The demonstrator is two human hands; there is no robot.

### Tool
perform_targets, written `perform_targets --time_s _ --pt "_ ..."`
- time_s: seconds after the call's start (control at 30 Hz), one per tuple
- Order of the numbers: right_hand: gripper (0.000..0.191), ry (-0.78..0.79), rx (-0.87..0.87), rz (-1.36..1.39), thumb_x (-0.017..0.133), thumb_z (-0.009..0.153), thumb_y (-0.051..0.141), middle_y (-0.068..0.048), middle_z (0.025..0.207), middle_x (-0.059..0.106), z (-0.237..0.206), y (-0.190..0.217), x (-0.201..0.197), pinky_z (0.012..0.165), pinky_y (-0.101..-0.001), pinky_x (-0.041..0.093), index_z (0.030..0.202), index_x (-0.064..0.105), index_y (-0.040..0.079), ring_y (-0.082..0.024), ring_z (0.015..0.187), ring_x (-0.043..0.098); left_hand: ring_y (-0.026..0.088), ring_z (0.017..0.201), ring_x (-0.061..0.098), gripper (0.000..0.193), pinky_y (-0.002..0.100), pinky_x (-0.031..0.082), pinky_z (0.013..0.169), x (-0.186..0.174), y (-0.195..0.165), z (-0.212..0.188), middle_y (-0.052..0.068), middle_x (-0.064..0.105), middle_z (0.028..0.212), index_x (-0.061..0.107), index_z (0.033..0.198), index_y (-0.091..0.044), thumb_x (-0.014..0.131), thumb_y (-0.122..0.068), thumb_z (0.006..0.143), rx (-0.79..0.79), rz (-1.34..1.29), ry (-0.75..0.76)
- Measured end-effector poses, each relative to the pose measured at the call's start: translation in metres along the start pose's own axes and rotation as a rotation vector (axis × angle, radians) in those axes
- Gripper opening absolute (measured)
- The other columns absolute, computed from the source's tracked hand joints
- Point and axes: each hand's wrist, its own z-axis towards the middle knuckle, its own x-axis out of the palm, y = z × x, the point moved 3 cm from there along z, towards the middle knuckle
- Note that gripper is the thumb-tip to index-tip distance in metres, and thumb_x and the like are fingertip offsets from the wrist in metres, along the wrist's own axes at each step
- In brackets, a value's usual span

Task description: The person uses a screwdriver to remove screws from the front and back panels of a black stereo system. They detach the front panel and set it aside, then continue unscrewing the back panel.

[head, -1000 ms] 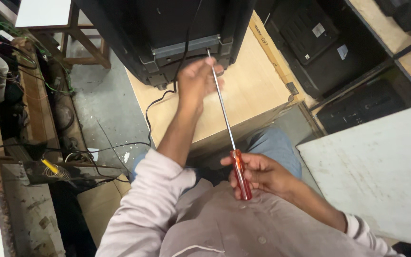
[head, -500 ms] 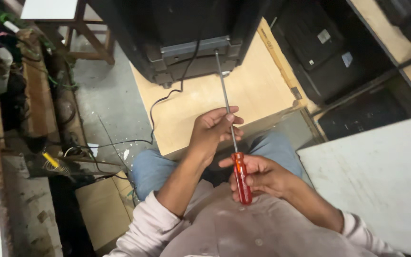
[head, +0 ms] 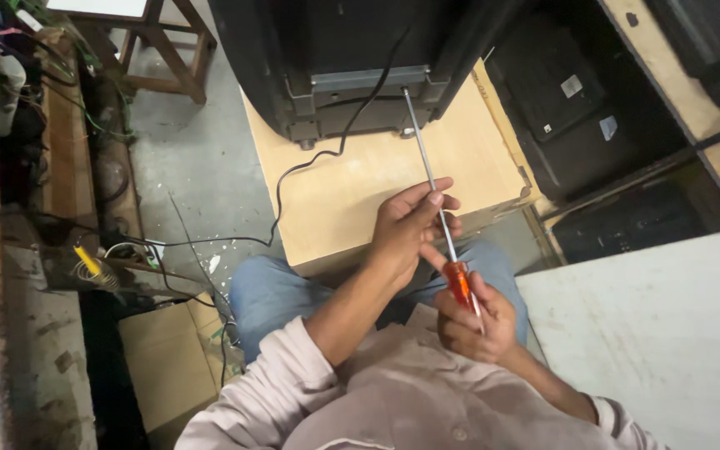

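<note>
A long screwdriver (head: 425, 158) with an orange handle runs from my lap up to the back of a black television casing (head: 360, 58). Its tip rests at the casing's lower edge, near a screw hole. My right hand (head: 475, 321) is shut around the orange handle. My left hand (head: 406, 229) pinches the metal shaft about halfway along, fingers curled round it. The casing stands on a light wooden board (head: 352, 200) in front of my knees. A black cable (head: 310, 167) trails from the casing across the board.
Black device housings (head: 577, 108) sit on wooden shelving to the right. A pale board (head: 668, 333) lies at lower right. At left are a wooden stool (head: 168, 42), tangled wires (head: 93, 267) and a cardboard box (head: 168, 367) on the concrete floor.
My left hand slid down the shaft from near the casing to mid-shaft. The screwdriver tip swung right and now touches the casing's lower edge.
</note>
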Motion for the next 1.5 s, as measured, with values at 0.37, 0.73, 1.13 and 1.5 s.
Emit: perform_targets --time_s 0.37,0.73,1.13,1.5 --pt "0.050 -0.758 -0.149 -0.730 0.045 0.102 0.041 -0.003 0.073 0.046 0.006 -0.011 0.005 0.034 -0.0232 0.036 0.142 0.041 0.011 -0.011 0.045 0.043 0.022 0.086 0.072 0.042 0.033 0.058 0.084 -0.013 0.003 0.004 0.015 0.071 0.107 0.058 0.138 0.008 0.054 -0.020 0.107 0.008 0.070 0.051" --pt "0.054 -0.960 -0.109 -1.045 0.050 0.101 0.029 -0.005 0.066 0.047 0.009 -0.018 -0.021 0.031 -0.0241 0.031 0.154 0.041 0.024 -0.010 0.036 0.038 0.023 0.094 0.074 0.045 0.031 0.057 0.086 -0.027 0.001 0.004 0.016 0.072 0.114 0.051 0.141 0.007 0.054 -0.015 0.102 -0.036 0.117 0.072" --pt "0.080 -0.483 0.249 -0.483 0.064 0.084 0.021 -0.017 0.105 0.070 0.002 -0.007 -0.007 0.076 -0.0432 0.063 0.156 0.030 0.013 -0.030 0.086 0.075 0.022 0.083 0.070 0.049 0.033 0.057 0.083 -0.037 -0.017 0.000 0.016 0.071 0.109 0.049 0.144 0.011 0.057 -0.009 0.101 -0.039 0.092 0.062" --pt "0.066 -0.684 0.222 -0.704 0.062 0.086 0.011 -0.015 0.111 0.077 0.004 -0.006 0.006 0.087 -0.0417 0.066 0.149 0.043 0.009 -0.027 0.098 0.079 0.023 0.082 0.071 0.052 0.034 0.057 0.081 -0.034 -0.015 0.004 0.017 0.070 0.110 0.045 0.147 0.010 0.054 -0.014 0.102 -0.031 0.100 0.015"
